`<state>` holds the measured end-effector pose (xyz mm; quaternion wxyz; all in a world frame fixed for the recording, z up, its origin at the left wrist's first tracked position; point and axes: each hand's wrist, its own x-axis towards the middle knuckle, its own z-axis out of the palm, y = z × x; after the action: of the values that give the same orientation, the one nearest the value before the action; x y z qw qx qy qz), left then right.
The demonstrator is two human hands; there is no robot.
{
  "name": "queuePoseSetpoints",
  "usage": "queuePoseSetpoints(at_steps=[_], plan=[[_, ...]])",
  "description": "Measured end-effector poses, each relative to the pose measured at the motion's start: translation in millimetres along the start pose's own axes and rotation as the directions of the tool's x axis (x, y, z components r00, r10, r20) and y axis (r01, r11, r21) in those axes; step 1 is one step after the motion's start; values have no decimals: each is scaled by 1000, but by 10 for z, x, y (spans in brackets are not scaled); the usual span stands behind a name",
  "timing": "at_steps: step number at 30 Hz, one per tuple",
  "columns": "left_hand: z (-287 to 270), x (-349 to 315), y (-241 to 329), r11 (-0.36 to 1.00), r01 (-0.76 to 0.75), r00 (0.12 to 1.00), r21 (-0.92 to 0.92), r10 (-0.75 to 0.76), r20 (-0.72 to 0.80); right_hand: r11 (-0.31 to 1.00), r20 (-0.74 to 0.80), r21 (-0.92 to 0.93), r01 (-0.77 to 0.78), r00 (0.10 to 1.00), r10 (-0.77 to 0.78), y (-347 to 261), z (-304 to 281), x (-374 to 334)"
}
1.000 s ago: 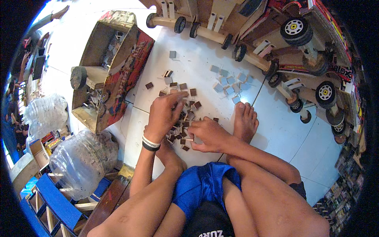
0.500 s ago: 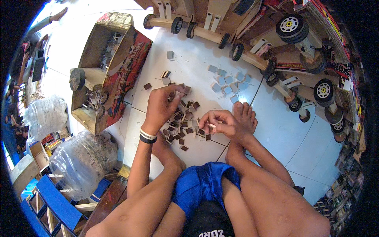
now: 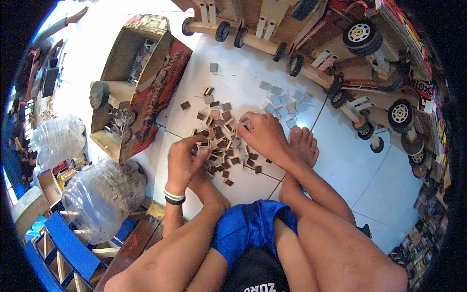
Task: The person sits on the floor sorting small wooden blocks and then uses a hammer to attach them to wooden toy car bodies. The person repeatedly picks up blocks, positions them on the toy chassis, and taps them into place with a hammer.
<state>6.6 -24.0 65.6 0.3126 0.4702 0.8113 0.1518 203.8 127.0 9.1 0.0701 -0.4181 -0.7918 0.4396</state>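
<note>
Dark shirt [image 3: 255, 272]: cut off by the lower edge, its print only partly showing.
Blue shorts [image 3: 250, 226]: just beyond it, between bare legs that run out of view below.
Left hand [image 3: 182, 160]: over the near left side of the pile, thumb and forefinger tips apart; the palm is turned away, so anything within it is hidden.
Wristbands [image 3: 174, 197]: one white, one black, on the left wrist.
Right hand [image 3: 267, 136]: at the pile's right side, fingers bent around a small pale piece [image 3: 246, 124]; cannot tell whether they clamp it.
Brown squares [image 3: 226, 153]: heaped on the white tiled floor [image 3: 374, 175] between and beyond the hands, partly covered by the left hand, overlapping too much to count.
Clear plastic container [image 3: 104, 199]: left of the legs, its contents unclear.
Grey squares [image 3: 284, 101]: a separate scatter beyond the right hand, washed pale by glare.
Red-sided wooden box [image 3: 165, 90]: left of the pile, small parts inside, hard to make out.
Wheeled wooden bodies [image 3: 311, 73]: along the far right, cut off at the top.
</note>
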Motion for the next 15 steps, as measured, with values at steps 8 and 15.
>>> queuePoseSetpoints(at_steps=[8, 15], plan=[[370, -119, -80, 990, 95, 993, -100, -101, -54, 995, 43, 53, -87, 995, 85, 14, 18, -19], [247, -207, 51, 986, -106, 976, -126, 79, -203, 993, 39, 56, -106, 994, 104, 35, 34, -55]])
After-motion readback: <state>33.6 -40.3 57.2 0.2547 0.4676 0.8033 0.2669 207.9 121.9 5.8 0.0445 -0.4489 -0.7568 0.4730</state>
